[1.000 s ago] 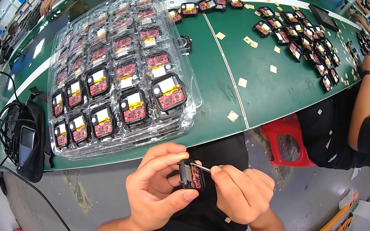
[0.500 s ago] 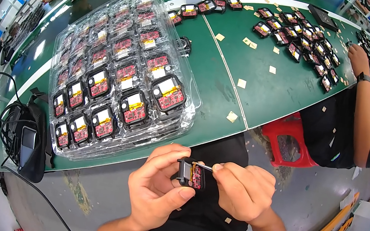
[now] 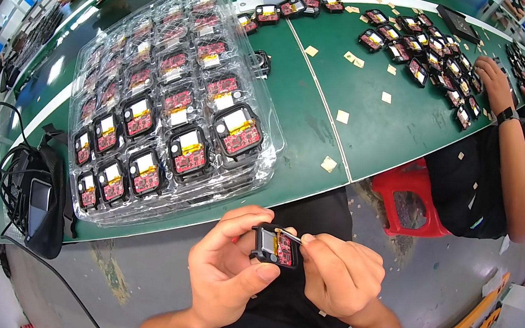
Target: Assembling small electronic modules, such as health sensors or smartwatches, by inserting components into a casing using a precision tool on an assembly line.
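In front of my lap, my left hand (image 3: pixel 228 270) is closed around the edges of a small black square device housing (image 3: pixel 277 247), tilted with its inside facing up. A grey battery, yellow tape and a red circuit board show inside it. Between the thumb and fingers of my right hand (image 3: pixel 344 276) is a slim pair of metal tweezers (image 3: pixel 290 236). Their tip reaches over the yellow tape near the housing's upper edge; whether it touches is too small to tell.
Stacked clear plastic trays (image 3: pixel 265 175) hold several like housings at left on the green table (image 3: pixel 306 171). A pile of housings (image 3: pixel 431 53) lies far right, with scattered paper squares (image 3: pixel 328 164). A black bag with cables (image 3: pixel 41 197), a red stool (image 3: pixel 400 203) and co-workers surround the table.
The housing has turned slightly, so more of its inside faces up. My right hand and the tweezers have shifted a little. At right, a co-worker's hand has moved toward the piled housings.
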Demonstrator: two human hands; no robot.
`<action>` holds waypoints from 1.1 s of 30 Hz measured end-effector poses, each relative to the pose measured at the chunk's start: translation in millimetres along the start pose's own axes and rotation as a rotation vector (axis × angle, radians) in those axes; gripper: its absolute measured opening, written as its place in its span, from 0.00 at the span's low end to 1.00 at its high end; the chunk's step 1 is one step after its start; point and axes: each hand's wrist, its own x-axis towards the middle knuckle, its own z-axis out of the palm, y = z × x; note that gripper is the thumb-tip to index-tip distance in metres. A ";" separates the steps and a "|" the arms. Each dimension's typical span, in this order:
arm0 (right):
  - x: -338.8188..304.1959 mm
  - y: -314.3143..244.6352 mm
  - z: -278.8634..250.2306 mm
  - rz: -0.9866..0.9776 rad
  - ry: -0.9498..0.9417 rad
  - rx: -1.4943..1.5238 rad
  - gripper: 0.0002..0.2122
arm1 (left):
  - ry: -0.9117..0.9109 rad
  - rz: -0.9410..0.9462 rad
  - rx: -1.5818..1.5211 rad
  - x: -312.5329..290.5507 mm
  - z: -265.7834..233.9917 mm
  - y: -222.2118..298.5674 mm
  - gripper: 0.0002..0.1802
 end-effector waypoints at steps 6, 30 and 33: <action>4.1 -12.2 -6.9 0.099 -0.074 0.028 0.13 | -0.070 0.069 0.018 1.3 -1.6 -2.0 0.31; -2.7 5.6 -12.2 -0.019 -0.099 -0.017 0.13 | -0.124 -0.021 0.072 -0.5 -8.4 -1.3 0.28; -6.7 1.9 -7.5 0.031 -0.050 0.030 0.14 | -0.105 -0.056 0.031 -1.9 -7.0 -1.3 0.27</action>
